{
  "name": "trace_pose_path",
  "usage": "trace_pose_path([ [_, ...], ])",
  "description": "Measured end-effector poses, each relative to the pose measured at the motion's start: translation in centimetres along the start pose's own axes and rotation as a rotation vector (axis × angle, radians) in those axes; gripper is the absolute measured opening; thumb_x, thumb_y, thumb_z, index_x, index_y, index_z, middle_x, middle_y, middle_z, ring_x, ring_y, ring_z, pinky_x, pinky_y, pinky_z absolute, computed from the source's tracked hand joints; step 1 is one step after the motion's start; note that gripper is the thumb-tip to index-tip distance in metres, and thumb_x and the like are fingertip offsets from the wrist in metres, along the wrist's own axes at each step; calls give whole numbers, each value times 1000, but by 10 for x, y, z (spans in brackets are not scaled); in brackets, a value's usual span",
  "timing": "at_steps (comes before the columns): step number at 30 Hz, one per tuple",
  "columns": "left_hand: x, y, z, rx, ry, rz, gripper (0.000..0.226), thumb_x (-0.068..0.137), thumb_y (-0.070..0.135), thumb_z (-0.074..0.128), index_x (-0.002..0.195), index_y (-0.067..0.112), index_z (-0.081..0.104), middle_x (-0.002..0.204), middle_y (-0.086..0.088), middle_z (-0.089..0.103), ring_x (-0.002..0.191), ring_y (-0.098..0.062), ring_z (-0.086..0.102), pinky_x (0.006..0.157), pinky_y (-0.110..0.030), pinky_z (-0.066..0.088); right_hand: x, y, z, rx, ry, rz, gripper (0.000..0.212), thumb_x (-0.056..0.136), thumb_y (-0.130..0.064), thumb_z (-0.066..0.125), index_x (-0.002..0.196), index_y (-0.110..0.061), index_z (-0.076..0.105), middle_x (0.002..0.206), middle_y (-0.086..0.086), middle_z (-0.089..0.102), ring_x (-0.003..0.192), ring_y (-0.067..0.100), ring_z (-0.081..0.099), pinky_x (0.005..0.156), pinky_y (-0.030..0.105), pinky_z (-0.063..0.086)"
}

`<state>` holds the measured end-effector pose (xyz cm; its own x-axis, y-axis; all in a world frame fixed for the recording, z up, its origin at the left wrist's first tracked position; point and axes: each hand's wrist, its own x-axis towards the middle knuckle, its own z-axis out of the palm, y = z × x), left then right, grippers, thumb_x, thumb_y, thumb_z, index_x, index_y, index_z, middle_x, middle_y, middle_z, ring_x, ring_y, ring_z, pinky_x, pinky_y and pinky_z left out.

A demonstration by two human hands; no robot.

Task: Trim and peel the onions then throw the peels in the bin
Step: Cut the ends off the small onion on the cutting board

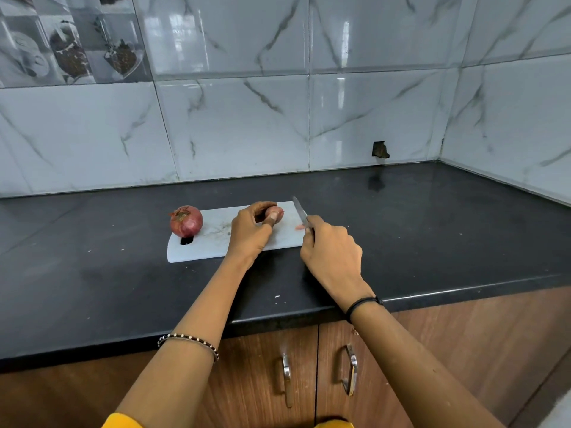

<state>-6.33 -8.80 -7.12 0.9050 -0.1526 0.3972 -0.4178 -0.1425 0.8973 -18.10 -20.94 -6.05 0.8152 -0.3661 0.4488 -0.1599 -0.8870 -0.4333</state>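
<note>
The head camera is looking down at a dark desk [401, 230] with a white cutting board [216, 242] lying on it.

The left hand [250, 233] is holding a small onion [275, 213] down on the board, near the far right side. That hand's grip is clamped on the onion, with the thumb pressing on the front and the fingers curling over the top.

The right hand [332, 254] is holding a knife [299, 210]. Its grip is clamped on the handle, which is hiding inside the fist. The blade is pointing away from the person and is sitting just beside the small onion, not touching it. A tiny pink bit [299, 227] is lying on the board by the blade. It may be a cut-off piece, but it is too small to tell.

A big onion [186, 221] is sitting on the left end of the board, well apart from both hands. It is wearing all its dry red skin and its dry top.

I think the person is doing the trimming step on the small onion. The next move is calling for the blade to come across to an end of that onion while the left fingers are keeping clear of the edge. After that comes peeling. The big onion is not yet started. No bin is showing here.
</note>
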Motion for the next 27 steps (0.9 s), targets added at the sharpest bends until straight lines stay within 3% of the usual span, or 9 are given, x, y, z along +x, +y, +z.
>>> trace_pose_path([
  [6,0,0,-1,26,19,-14,19,94,27,72,112,22,72,108,6,76,109,-10,69,103,-40,53,-5,-4,-2,-15,23,-148,36,101,-31,47,134,-34,62,109,2,70,98,32,66,66,33,40],
  [9,-3,3,-1,45,45,-21,23,93,32,73,114,21,72,108,7,75,107,-7,67,99,-40,55,-5,0,-5,24,-14,-55,36,97,-30,52,130,-36,66,114,1,71,103,32,65,71,35,45],
  [16,-9,8,-2,45,56,-32,27,93,33,74,115,18,73,110,3,74,107,-10,67,101,-35,54,-1,19,-14,105,89,214,22,95,-26,53,109,-28,70,98,3,69,91,34,64,68,34,41],
  [22,-13,13,-2,57,32,-28,31,93,35,73,118,17,72,113,3,73,109,-11,66,102,-36,53,-5,12,-13,71,48,61,21,95,-35,56,101,-19,69,94,2,69,90,31,64,67,34,44],
  [27,-15,11,-3,25,37,-8,20,92,40,73,108,29,71,107,4,74,104,-15,70,99,-43,56,2,11,-10,65,28,47,19,95,-33,58,96,-18,70,91,2,69,89,30,63,66,33,42],
])
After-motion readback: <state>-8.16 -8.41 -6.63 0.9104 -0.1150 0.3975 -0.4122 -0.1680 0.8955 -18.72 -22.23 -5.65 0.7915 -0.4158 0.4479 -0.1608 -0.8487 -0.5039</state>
